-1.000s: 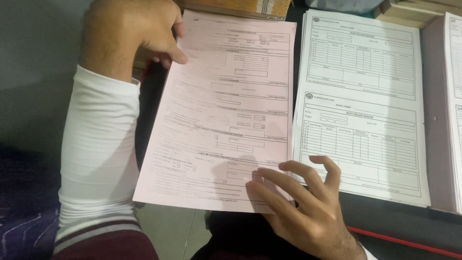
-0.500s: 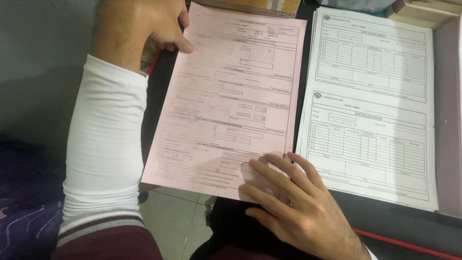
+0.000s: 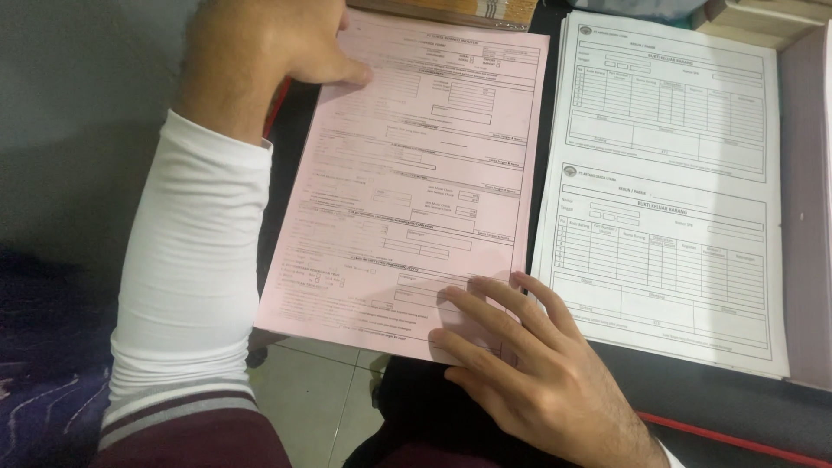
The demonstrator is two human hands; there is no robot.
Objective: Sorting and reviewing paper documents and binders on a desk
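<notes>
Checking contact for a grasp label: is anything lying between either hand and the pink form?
Nothing visible is. The left hand presses its thumb straight onto the top left corner of the pink form, and the right hand lays its fingers flat on the bottom right corner. The white forms lie apart, to the right.

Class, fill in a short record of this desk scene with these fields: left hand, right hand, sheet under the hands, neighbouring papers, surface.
left hand: left hand rests on the top left corner of the pink form, thumb on the paper
right hand: right hand lies flat, fingers spread over the form's lower right corner
sheet under the hands: pink printed form, lying flat, slightly tilted
neighbouring papers: stack of white forms beside it on the right, apart from both hands
surface: dark desk; tiled floor shows below its edge
</notes>
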